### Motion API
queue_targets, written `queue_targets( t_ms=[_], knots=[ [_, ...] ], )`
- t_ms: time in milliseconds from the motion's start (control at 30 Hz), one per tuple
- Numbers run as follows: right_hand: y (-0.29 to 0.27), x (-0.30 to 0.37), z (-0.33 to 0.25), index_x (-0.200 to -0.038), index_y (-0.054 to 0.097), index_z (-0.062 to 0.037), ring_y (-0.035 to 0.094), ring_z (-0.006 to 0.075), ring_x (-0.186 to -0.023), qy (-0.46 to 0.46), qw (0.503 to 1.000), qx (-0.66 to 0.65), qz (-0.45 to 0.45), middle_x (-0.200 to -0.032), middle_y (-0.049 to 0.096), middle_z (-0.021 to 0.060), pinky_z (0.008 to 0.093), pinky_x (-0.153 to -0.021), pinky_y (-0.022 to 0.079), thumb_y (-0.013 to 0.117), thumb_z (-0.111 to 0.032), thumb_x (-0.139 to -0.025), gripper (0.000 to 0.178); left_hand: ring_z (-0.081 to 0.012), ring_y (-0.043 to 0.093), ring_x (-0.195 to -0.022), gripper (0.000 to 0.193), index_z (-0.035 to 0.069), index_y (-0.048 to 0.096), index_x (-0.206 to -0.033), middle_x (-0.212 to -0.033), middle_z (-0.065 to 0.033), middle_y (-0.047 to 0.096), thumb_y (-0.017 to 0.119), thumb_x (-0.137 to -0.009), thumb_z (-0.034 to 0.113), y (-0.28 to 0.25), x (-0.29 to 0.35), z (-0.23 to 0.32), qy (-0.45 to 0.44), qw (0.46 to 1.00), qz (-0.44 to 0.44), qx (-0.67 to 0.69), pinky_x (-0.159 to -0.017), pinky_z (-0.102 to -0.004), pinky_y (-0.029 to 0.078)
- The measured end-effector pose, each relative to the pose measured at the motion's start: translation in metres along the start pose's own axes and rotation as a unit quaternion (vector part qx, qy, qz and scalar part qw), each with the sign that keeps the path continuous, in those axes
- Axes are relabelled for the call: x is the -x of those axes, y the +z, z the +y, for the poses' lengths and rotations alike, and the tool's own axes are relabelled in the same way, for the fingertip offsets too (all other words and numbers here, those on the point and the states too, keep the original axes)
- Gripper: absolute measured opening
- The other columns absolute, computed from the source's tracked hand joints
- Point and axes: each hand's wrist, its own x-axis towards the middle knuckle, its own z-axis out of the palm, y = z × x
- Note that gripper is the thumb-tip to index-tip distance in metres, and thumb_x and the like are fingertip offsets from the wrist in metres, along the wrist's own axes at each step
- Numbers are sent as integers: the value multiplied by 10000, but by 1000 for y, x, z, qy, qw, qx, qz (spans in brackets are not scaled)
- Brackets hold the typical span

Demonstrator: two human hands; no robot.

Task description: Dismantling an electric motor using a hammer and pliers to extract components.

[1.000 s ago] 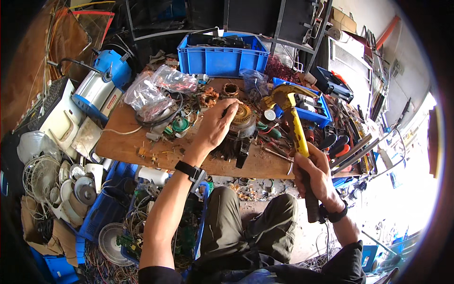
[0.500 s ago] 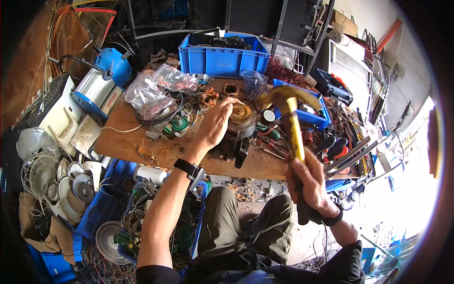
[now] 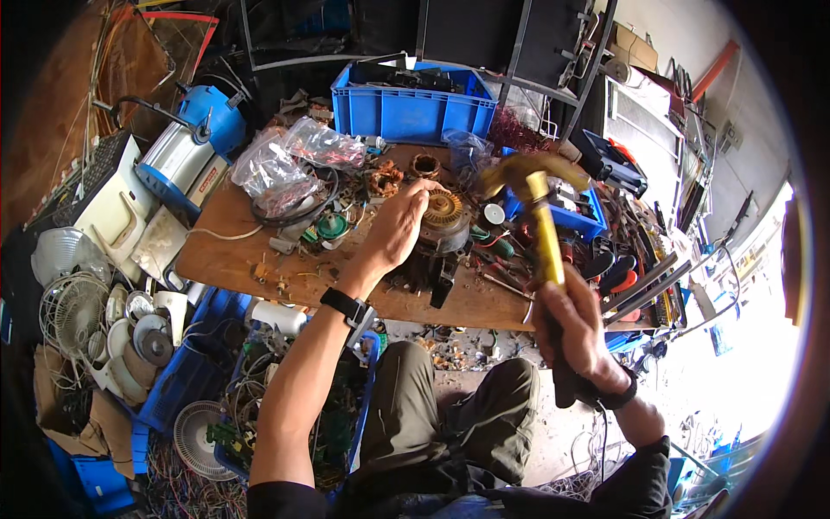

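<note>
A claw hammer (image 3: 543, 227) with a yellow shaft and dark grip is raised over the table's right part. My right hand (image 3: 572, 324) is closed around its grip; the head is blurred by motion. Near the table's middle stands an electric motor (image 3: 448, 227), its round top ringed with copper-coloured slots and a dark part below. My left hand (image 3: 399, 227) grips the motor's left side, fingertips at its top rim. Most of those fingers are turned away from view. Behind the motor lies a ring-shaped copper winding (image 3: 424, 164), beside another copper coil (image 3: 385, 178).
A blue crate (image 3: 415, 112) stands at the table's back, with clear plastic bags (image 3: 277, 169) to its left. Pliers and other hand tools (image 3: 618, 272) crowd the right side, near a smaller blue bin (image 3: 579, 223). Below left, a blue crate (image 3: 367, 363) holds circuit boards.
The raised hammer and my right hand have shifted slightly to the right. My left hand stays at the motor. The whole view has moved a little.
</note>
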Motion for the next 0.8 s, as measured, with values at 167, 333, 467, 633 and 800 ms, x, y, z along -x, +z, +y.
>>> queue_targets(
  t_ms=[167,333,467,633,800],
  knots=[
    [-15,2,8,-1052,514,-42,481,102,-424,61,998,31,-2,-673,536,21,253,-364,375,518,-278,-1097,241,-170,542,-780,561,1,592,-1258,-816,-92,586,332,-1123,479,4,-1,-2,18,999,5,38,-729,-369,442],
    [-17,-5,-21,-1060,502,-44,483,97,-425,-39,999,4,9,-690,541,29,235,-362,369,505,-294,-1100,254,-187,566,-801,558,5,594,-1256,-838,-101,615,341,-1121,484,-6,2,2,-46,998,-20,-22,-754,-377,452],
    [-11,-6,-15,-1069,500,-44,500,99,-427,12,1000,4,-6,-677,539,25,242,-366,376,511,-275,-1101,233,-192,576,-820,551,8,594,-1273,-867,-113,628,351,-1120,478,-1,0,0,-17,1000,-17,12,-768,-373,459],
    [-16,-8,-17,-1047,517,-42,488,100,-414,89,995,39,-37,-651,541,20,258,-366,377,554,-270,-1081,234,-206,638,-1110,508,13,609,-1270,-1165,-130,694,336,-1130,418,-2,1,-2,-34,999,-28,17,-999,-355,464],
    [-19,-11,-36,-1034,517,-48,494,93,-428,50,998,36,-1,-669,533,20,238,-363,377,541,-296,-1087,255,-207,640,-960,532,-3,608,-1282,-1037,-152,700,369,-1122,444,-3,1,1,-37,999,-16,18,-869,-365,490]
  ],
)
